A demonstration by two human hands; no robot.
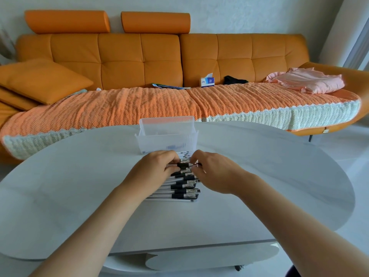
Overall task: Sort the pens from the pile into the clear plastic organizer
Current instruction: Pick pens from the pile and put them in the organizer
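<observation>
Pens (182, 182) with white barrels and black grips, stacked crosswise in a loose pile near the middle of a white table (79, 186). Far end of the pile reaching almost to the foot of the clear plastic organizer (166, 136), upright just behind, ribbed walls, back wall taller than the front. Low inside it something bluish, too blurred to tell.

Left hand (157, 166) lying on the pile's far left side, fingers curled down around the barrels. Right hand (213, 172) opposite, fingertips pinching pen ends at the pile's right edge. Knuckles close, not touching.

Table top rounded, glossy and pale; a second white shelf showing beneath the near edge.

Beyond, close against the table's far edge, an orange sofa (119, 56) with tufted back and two roll headrests (67, 22). Over the seat, a knitted cover (139, 104), orange on top, cream along the front. At the left end, an orange cushion (40, 78). Along the seat back, a flat booklet (169, 86), a tissue box (207, 81), a dark bundle (234, 79), and farther right a folded pink garment (307, 80).

Behind, a pale textured wall (219, 13); at the right, light shiny floor (349, 140).
</observation>
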